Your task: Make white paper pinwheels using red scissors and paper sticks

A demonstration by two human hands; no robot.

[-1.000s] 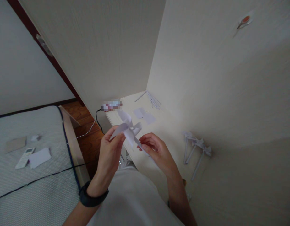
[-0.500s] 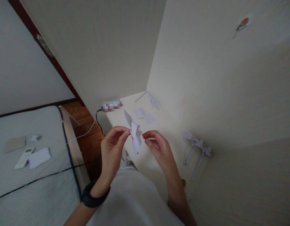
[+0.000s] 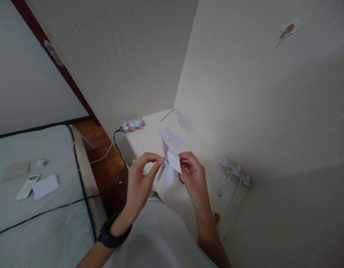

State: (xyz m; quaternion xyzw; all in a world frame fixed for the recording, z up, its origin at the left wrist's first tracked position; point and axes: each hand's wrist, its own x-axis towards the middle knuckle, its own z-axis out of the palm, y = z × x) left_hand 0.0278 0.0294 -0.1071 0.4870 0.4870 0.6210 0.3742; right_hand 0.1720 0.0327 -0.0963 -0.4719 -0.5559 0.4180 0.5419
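Note:
A white paper pinwheel (image 3: 169,178) with curved blades is held up over the table in front of me. My left hand (image 3: 148,175) pinches it near the middle with thumb and forefinger. My right hand (image 3: 192,173) is closed at a blade on the other side, its fingertips partly hidden behind the paper. A bit of a red loop (image 3: 181,180) shows beneath the right fingers. Three paper pinwheels on sticks (image 3: 233,172) lie to the right, by the wall.
On the white table (image 3: 152,124) are flat paper pieces (image 3: 176,140) and several thin paper sticks (image 3: 182,119). A power strip (image 3: 132,125) sits at the left corner with cords. The bed (image 3: 49,219) on the left bears a remote (image 3: 28,187), paper (image 3: 46,187) and cardboard (image 3: 16,170).
The pinwheel has moved slightly right and turned, so its blades show more openly. My right hand, apart from the paper before, has come against a blade. The red loop has come into view.

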